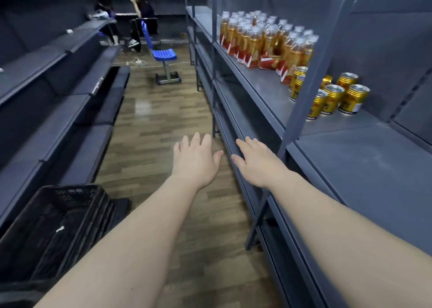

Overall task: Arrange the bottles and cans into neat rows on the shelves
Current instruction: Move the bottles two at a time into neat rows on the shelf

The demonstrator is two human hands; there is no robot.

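While bottles (pixel 264 39) and cans (pixel 334 97) share one shelf (pixel 264 85), the crate (pixel 70 188) holds a scrap (pixel 60 228).

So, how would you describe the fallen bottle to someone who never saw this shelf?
Look at the grey metal shelf on the right of the aisle, where clear plastic bottles of amber drink with red labels stand crowded. At the group's near edge, before the gold cans, one bottle lies on its side; all others stand upright.

A single head-worn wide-angle view looks forward and down an aisle, the grey metal shelves (pixel 268 85) close along its right edge.
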